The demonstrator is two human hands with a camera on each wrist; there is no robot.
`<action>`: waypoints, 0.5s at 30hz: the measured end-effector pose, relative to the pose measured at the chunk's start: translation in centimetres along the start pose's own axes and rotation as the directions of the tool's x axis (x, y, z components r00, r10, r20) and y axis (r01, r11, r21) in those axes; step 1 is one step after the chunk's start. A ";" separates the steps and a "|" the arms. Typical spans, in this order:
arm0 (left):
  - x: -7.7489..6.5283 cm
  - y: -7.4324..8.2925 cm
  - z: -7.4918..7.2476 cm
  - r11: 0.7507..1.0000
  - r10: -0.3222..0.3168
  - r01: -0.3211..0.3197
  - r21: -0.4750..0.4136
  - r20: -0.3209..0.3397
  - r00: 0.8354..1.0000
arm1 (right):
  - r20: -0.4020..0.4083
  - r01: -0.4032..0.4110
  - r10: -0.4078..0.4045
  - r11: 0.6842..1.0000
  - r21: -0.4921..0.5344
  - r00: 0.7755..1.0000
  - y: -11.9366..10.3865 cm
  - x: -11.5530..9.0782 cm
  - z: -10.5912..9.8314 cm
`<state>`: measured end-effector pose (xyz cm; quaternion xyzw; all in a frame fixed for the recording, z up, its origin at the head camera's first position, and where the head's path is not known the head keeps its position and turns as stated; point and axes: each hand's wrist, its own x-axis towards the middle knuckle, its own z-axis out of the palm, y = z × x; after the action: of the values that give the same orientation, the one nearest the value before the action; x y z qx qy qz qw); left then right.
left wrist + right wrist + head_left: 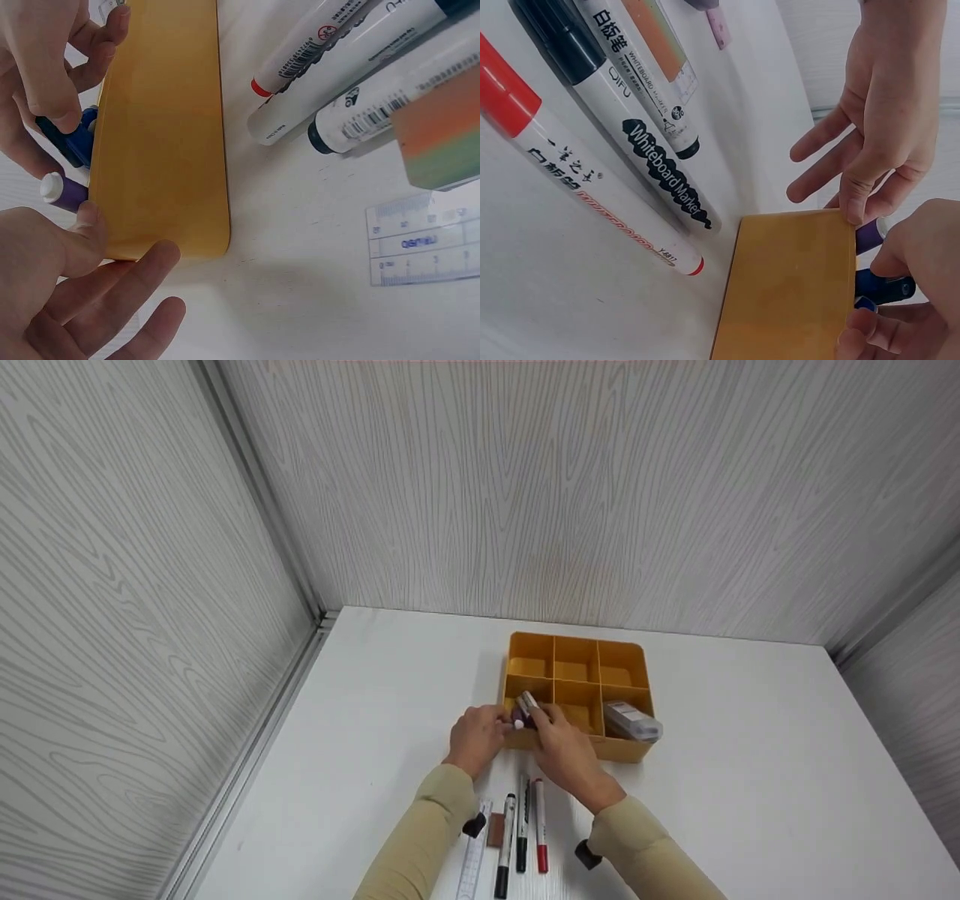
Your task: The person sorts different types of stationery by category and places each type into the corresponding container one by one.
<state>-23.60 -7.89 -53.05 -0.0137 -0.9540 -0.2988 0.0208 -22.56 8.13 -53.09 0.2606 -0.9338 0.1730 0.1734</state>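
Note:
A yellow compartment box point(625, 751) stands on the table. My left hand point(477, 735) is at its front left corner; in the left wrist view its thumb point(88, 225) touches the rim and the other fingers extend loosely along the outside. Beside that thumb, a purple stick with a white cap point(66, 191) pokes above the rim. My right hand point(562, 746) reaches over the same front left compartment, its fingers pinching a dark blue item point(883, 286) whose kind I cannot tell. A whitish piece point(529, 701) shows by its fingertips.
A clear plastic case point(634, 723) leans in the front right compartment. Before the box lie a red-capped marker point(541, 825), two dark-capped whiteboard markers point(522, 825), a clear ruler point(472, 859) and an orange-and-green block point(442, 131). Wood-grain panels point(480, 495) enclose the table.

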 end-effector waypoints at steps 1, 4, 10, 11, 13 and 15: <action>0.0 0.0 0.0 1.000 0.003 -0.003 0.001 -0.002 1.000 | -0.010 0.003 -0.003 1.000 -0.002 1.000 0.0 -0.1 0.0; 0.0 -0.1 0.0 0.999 0.032 -0.031 0.019 -0.031 0.999 | -0.022 0.001 -0.002 1.000 -0.006 1.000 0.1 -0.2 0.0; -0.1 -0.2 0.1 0.998 0.059 -0.058 0.023 -0.051 0.997 | -0.021 -0.041 0.041 0.999 0.014 0.999 0.1 -0.6 -0.6; -0.1 -0.2 0.1 0.998 0.057 -0.056 0.021 -0.049 0.997 | -0.032 -0.048 0.049 0.999 0.023 0.998 0.1 -0.7 -0.8; -0.1 -0.2 0.1 0.998 0.055 -0.054 0.012 -0.048 0.997 | -0.055 -0.061 0.064 0.997 0.044 0.996 0.1 -1.0 -1.1; 0.0 -0.2 0.1 0.999 0.053 -0.053 0.013 -0.051 0.997 | -0.071 -0.075 0.080 0.995 0.068 0.994 0.0 -1.4 -1.5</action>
<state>-23.57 -8.00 -53.24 -0.0312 -0.9542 -0.2928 0.0534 -21.07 9.34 -52.31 0.2230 -0.9300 0.2198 0.1925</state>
